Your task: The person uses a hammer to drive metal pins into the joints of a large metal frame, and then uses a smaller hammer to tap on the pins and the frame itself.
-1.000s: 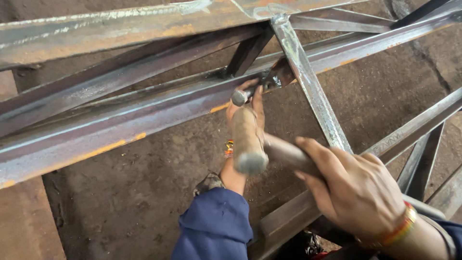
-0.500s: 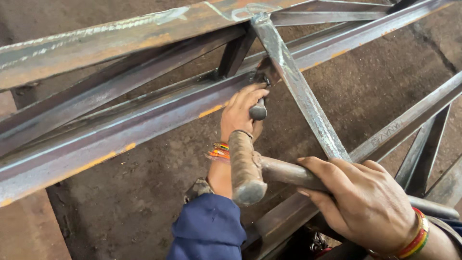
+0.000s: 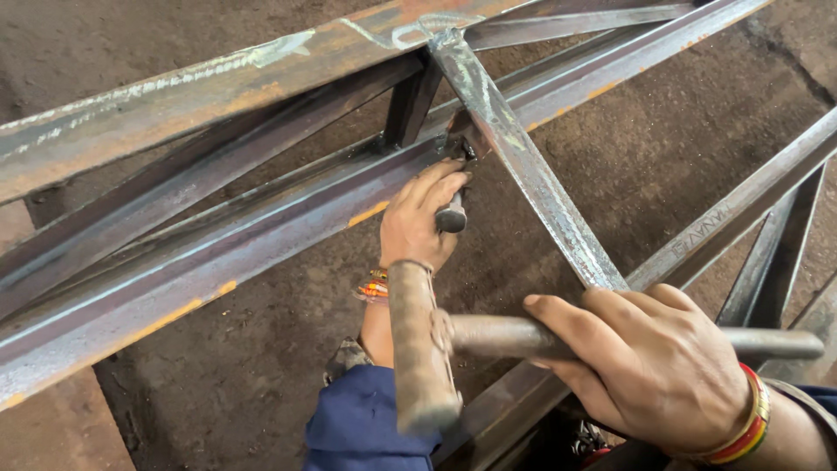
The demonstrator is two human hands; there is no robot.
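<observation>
A worker's left hand (image 3: 418, 222) is wrapped tight around a short, dark steel chisel (image 3: 452, 214), its round struck end poking out of the fist and its tip hidden against the joint just above the knuckles, where a grey diagonal steel brace (image 3: 523, 166) meets a long, rust-streaked steel angle beam (image 3: 261, 240). The right hand (image 3: 649, 362) is closed firmly on the grey metal handle of a worn cylindrical-headed steel hammer (image 3: 418, 349); the hammer head sits just below the left fist, over the left wrist, and apart from the chisel. Bright woven thread bands (image 3: 375, 288) circle the left wrist above a blue sleeve (image 3: 366, 427). A red and yellow bangle (image 3: 741, 427) rings the right wrist. Brown dirt floor (image 3: 654, 157) lies beneath the frame.
</observation>
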